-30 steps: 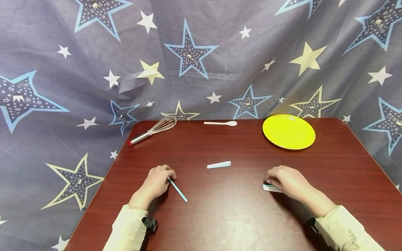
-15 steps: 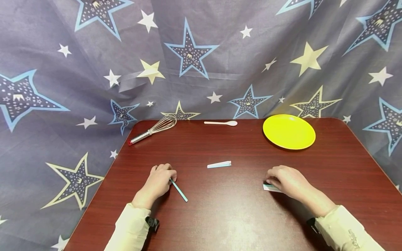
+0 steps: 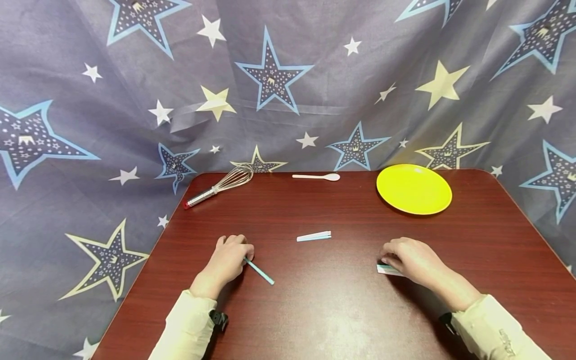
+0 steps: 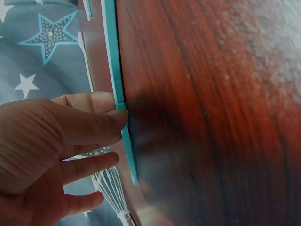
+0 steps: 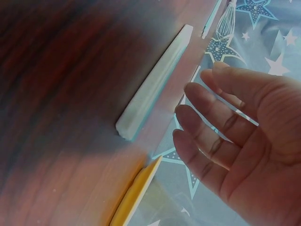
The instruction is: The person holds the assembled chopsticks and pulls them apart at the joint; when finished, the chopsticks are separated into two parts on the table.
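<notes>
My left hand [image 3: 227, 260] pinches a slim teal-and-white bag clip [image 4: 113, 47] between thumb and index finger. The other fingers spread away from it in the left wrist view. In the head view, the free end of this clip [image 3: 262, 273] points toward the near middle of the table. At the right, my right hand [image 3: 416, 260] hovers by a second white-and-teal bag clip [image 5: 157, 84], its fingers loosely bent and apart from it. A third such clip [image 3: 313, 236] lies between the hands, farther back.
Along the back edge of the brown table [image 3: 324, 310] lie a wire whisk [image 3: 220, 186] at left, a white spoon [image 3: 316, 176] mid-table and a yellow plate [image 3: 414, 190] at right. A star-patterned cloth [image 3: 288, 125] hangs behind.
My left hand has shifted slightly to the right, and the free end of its clip has swung right and away from me. The right hand has stayed still.
</notes>
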A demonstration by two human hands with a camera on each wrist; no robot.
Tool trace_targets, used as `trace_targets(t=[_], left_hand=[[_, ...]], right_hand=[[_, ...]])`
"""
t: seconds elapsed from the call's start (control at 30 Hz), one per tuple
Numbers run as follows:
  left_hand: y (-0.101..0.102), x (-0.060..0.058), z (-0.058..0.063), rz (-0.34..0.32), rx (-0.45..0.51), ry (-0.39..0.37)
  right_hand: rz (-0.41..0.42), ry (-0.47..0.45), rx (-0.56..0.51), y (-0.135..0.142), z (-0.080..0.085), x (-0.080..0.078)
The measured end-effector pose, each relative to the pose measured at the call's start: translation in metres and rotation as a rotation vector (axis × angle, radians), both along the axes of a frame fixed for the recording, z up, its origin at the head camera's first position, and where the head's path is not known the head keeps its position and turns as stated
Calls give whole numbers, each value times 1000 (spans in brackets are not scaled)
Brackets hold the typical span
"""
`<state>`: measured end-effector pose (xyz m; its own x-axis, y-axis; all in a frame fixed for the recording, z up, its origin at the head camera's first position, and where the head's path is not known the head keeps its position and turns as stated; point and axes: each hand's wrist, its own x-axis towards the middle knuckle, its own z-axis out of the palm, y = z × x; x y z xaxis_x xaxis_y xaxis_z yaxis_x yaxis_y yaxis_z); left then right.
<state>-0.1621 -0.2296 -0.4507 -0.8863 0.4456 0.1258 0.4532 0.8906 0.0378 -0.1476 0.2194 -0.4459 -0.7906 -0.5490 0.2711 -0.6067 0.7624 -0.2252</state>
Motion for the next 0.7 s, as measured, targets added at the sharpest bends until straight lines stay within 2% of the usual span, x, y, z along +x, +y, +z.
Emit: trace_targets(t=[0.3, 0.7], left_hand=[[3, 0, 5, 0, -9, -31], [12, 4, 20, -66, 59, -95]], right_hand=[[2, -5, 2, 0, 0, 0], [-1, 0, 9, 0, -1, -1]])
